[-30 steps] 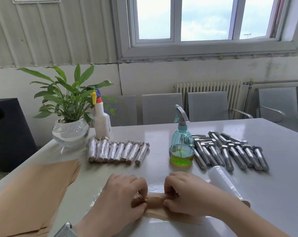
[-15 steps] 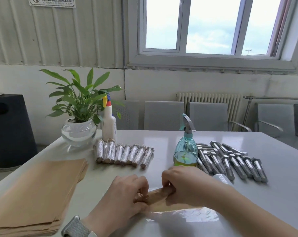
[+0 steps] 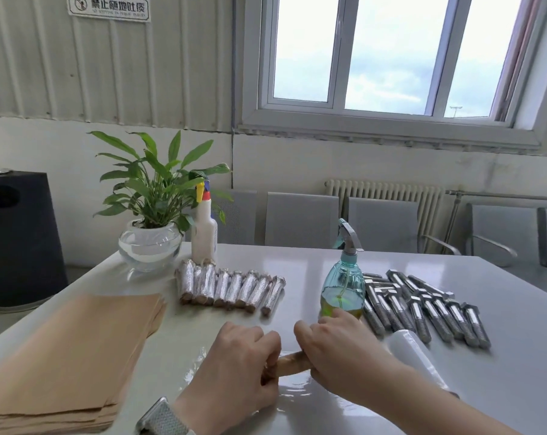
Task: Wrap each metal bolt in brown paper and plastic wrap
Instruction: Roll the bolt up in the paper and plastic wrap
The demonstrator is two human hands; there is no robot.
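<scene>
the left hand (image 3: 244, 362) and the right hand (image 3: 341, 356) sit low in the middle of the frame, both with fingers curled round the ends of a paper-wrapped bolt (image 3: 294, 363) that lies crosswise between them. the bolt rests on a sheet of clear plastic wrap (image 3: 297, 392) spread flat on the tabletop (image 3: 297, 265), its wrinkles catching the light just below the hands. a wristwatch (image 3: 160, 419) shows at the lower edge on the left wrist.

just right of the right hand lies the roll of plastic wrap (image 3: 413, 351), angled toward the lower right. beyond it, at mid-right, bare metal bolts (image 3: 422, 306) lie side by side in a loose row, some stacked behind. a teal spray bottle (image 3: 342, 284) with greenish liquid stands just above the right hand, touching the left edge of the bolt row in the view. at centre, a row of finished wrapped bolts (image 3: 231, 288) lies close together. a stack of brown paper sheets (image 3: 68, 353) fills the lower left corner of the tabletop.

further back at left, a potted plant (image 3: 153, 215) in a round glass bowl stands beside a white spray bottle (image 3: 204, 233) with a yellow and red nozzle. the tabletop is pale grey and glossy. behind it stand grey chairs (image 3: 300, 219), a white radiator (image 3: 385, 196) under a wide window (image 3: 391, 58) with cloudy sky, a corrugated wall with a sign (image 3: 109, 7) at upper left, and a dark bin (image 3: 18, 237) at the left edge.
</scene>
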